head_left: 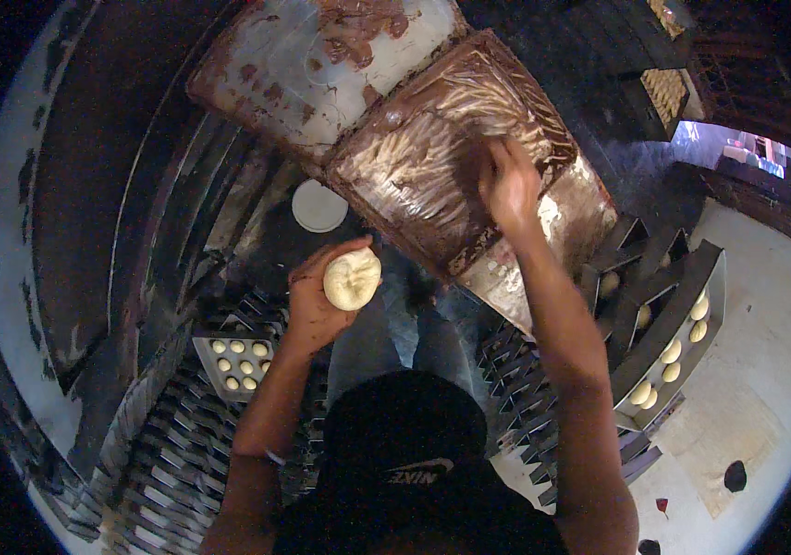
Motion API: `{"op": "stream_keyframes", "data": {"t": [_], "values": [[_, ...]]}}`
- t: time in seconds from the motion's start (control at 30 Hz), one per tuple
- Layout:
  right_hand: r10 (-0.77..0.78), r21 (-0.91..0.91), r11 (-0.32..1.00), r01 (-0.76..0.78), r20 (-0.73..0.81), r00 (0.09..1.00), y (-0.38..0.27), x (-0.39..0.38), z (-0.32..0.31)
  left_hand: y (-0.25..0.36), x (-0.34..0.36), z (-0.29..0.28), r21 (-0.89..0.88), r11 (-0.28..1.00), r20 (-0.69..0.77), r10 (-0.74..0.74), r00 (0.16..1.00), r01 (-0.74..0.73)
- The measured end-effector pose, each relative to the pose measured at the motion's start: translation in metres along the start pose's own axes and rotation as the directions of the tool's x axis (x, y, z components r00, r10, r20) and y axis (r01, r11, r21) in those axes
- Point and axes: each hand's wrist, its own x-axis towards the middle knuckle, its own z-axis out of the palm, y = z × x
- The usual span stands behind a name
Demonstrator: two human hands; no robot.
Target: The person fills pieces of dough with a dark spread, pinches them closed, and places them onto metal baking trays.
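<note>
Fingers of left hand (314, 301) curled shut round a dough ball (352, 278), thumb side up, ball sitting at the fingertips and held in the air above the lap. Dough ball: pale cream, roundish, matte, with a creased dimple on the face toward the camera; no chocolate visible on it.

Near: dark cap (404, 435) at bottom centre, both forearms coming up past it. Left of the left forearm, a small metal tray (234, 356) with rows of small pale dough pieces, resting on stacked dark metal moulds (173, 444). Right side, angled metal racks (682, 314) holding more pale dough pieces.

Further out: right hand (509, 185) reaches forward, fingers spread and bent, tips touching the brown-smeared surface of a rectangular tray (432, 157) lined with clear film and coated in chocolate-coloured paste, streaked with finger marks. Not gripping anything that I can see. Small white round lid (318, 205) lies just beside the tray's near-left corner.

Far: second, larger sheet (312, 65), whitish with brown smears, partly under the tray on the dark counter (589, 74).
</note>
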Motion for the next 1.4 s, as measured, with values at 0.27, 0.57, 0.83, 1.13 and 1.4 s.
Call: {"op": "stream_keyframes", "data": {"t": [0.27, 0.57, 0.83, 1.13, 1.4], "values": [[-0.045, 0.038, 0.998, 0.043, 0.066, 0.997, 0.010, -0.016, 0.075, -0.014, 0.012, -0.018, -0.245, 0.949, -0.055, -0.217, 0.975, 0.198], [0.035, 0.363, 0.918, -0.157, 0.319, 0.947, -0.014, -0.028, 0.078, 0.003, 0.032, -0.023, -0.068, 0.996, -0.237, -0.070, 0.969, 0.056], [-0.004, 0.741, 0.659, -0.132, 0.179, 0.984, -0.125, 0.012, -0.092, 0.056, 0.050, 0.002, -0.236, 0.972, -0.113, -0.004, 0.994, -0.023], [-0.017, 0.352, 0.931, 0.097, -0.224, 0.975, -0.097, -0.059, -0.106, 0.093, 0.053, 0.015, -0.433, 0.894, -0.033, 0.108, 0.994, -0.112], [0.052, 0.318, 0.948, -0.001, -0.150, 0.987, -0.034, -0.135, -0.045, 0.069, 0.049, 0.018, 0.000, 0.970, 0.028, 0.242, 0.970, -0.242]]}}
